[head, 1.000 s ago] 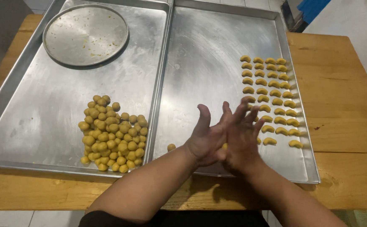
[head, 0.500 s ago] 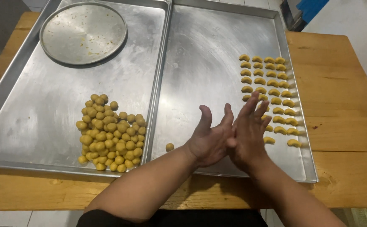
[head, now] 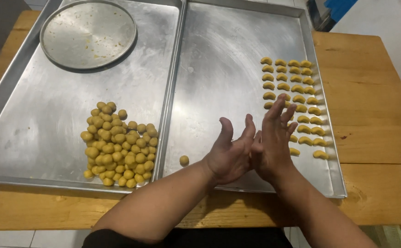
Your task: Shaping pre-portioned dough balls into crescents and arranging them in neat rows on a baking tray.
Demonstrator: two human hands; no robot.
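Steel right tray (head: 237, 69) lies bare beyond both pressed-together hands (head: 251, 149).

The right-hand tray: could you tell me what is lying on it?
On the right-hand tray lie rows of crescent dough pieces and one dough ball. The hands cover part of the rows.

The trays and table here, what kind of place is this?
Probably a small baking workspace or home kitchen: two metal trays on a wooden table, a pile of dough balls, and rows of crescent pieces laid out.
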